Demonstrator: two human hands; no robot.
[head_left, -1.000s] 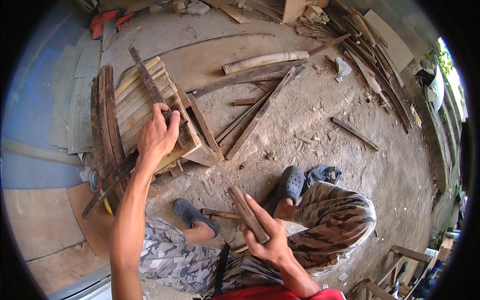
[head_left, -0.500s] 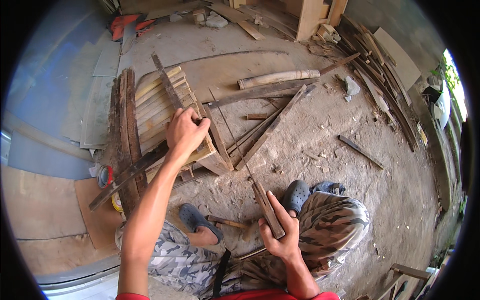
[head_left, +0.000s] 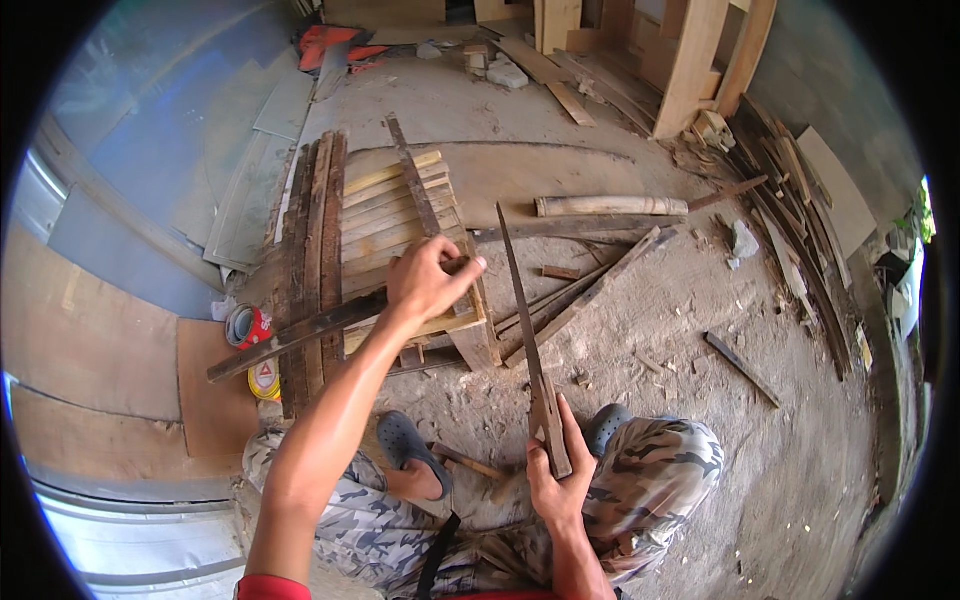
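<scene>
My left hand (head_left: 430,280) is closed around a dark wooden strip (head_left: 300,338), which slants from the lower left across the slatted wooden stand (head_left: 380,222). Its short end pokes out past my fingers. Another dark strip (head_left: 412,180) lies lengthwise over the slats, running away from my hand. In my right hand (head_left: 562,475) is a handsaw (head_left: 522,310), gripped by its wooden handle. The long tapering blade points up and away, apart from the strip, to the right of the stand.
Dark planks (head_left: 322,230) lie along the stand's left side, near a red can (head_left: 247,326) and a yellow can (head_left: 265,380). A bamboo piece (head_left: 612,206) and loose boards (head_left: 590,300) lie right of the stand. A hammer-like wooden stick (head_left: 465,461) rests by my shoe (head_left: 412,455).
The saw has turned, so more of its blade's flat side shows and it points more upright. The view has shifted, moving the scene rightward. My left hand still grips the strip.
</scene>
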